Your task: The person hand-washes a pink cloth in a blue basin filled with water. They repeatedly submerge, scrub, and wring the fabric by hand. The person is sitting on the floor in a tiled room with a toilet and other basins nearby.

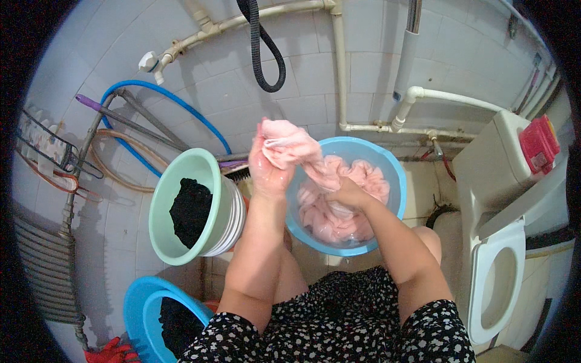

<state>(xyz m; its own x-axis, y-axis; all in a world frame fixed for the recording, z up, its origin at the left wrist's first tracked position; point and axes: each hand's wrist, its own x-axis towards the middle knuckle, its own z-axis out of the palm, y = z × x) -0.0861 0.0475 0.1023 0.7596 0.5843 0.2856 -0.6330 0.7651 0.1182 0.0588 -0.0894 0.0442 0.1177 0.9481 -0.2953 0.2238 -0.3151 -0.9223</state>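
Observation:
A wet pink cloth stretches between my two hands, one end lifted above the rim of a blue basin. My left hand is raised at the basin's left side, closed round the upper end of the cloth, with wet suds on the skin. Lower down, over the basin, my right hand grips the same cloth. More pink fabric lies bunched in water inside the basin; whether it is all one piece with the held part, I cannot tell.
Left of me, a pale green basin with black cloth rests on a white bucket. Nearer is another blue basin holding black cloth. A toilet stands at right. Pipes, a tap and a blue hose line the wall.

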